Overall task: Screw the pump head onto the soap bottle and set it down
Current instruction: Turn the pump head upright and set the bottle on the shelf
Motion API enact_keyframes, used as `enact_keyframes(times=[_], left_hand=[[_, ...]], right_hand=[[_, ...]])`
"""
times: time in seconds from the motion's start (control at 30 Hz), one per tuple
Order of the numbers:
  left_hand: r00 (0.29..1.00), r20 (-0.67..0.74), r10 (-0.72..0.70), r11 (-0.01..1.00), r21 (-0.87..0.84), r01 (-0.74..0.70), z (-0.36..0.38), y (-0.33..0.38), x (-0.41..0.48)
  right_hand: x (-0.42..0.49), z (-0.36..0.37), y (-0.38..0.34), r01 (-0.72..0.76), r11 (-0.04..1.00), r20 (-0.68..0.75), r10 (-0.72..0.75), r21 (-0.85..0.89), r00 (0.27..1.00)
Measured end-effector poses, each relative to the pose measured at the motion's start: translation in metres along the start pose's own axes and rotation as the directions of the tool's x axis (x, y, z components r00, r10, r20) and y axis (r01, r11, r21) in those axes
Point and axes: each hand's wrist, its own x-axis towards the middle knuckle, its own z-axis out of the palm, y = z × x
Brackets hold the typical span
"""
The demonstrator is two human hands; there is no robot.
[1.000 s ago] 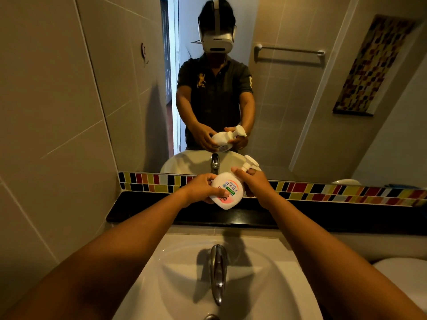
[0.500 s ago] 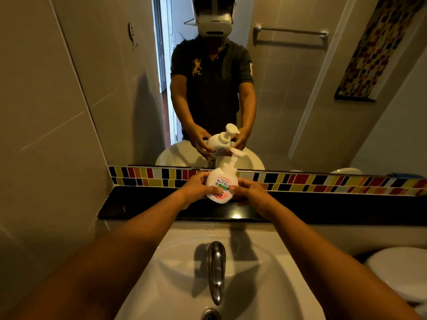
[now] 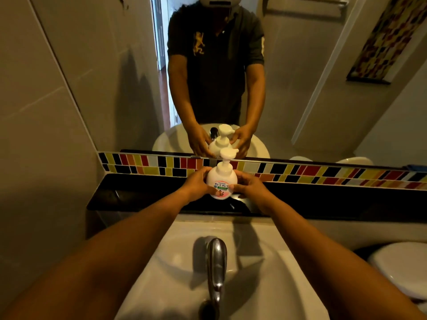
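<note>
Lowered, soap bottle [image 3: 221, 181] stands upright (both hands' grip) on ledge [image 3: 138, 199].

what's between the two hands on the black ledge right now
The soap bottle, upright with its pump head on top. In the head view, the left hand and right hand cup its sides, above the black ledge.

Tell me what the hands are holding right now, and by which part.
The soap bottle, upright, gripped by its round body: left hand on its left side, right hand on its right. The pump head is untouched.
</note>
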Motion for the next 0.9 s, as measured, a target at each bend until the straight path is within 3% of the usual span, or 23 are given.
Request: enact_keyframes(times=[0.6, 0.77, 0.9], left_hand=[[0.998, -0.025, -0.049, 0.996, -0.078, 0.047, 0.009, -0.017, 0.018], [0.997, -0.023, -0.068, 0.994, -0.082, 0.065, 0.007, -0.017, 0.018], [0.997, -0.028, -0.076, 0.995, -0.063, 0.074, 0.008, -0.016, 0.018]], right_hand=[[0.018, -0.001, 0.01, 0.006, 0.998, -0.03, -0.007, -0.058, 1.0], [0.016, -0.007, -0.028, 0.154, 0.984, -0.129, -0.165, -0.095, 0.978], [0.02, -0.007, -0.052, 0.23, 0.931, -0.131, -0.275, -0.282, 0.953]])
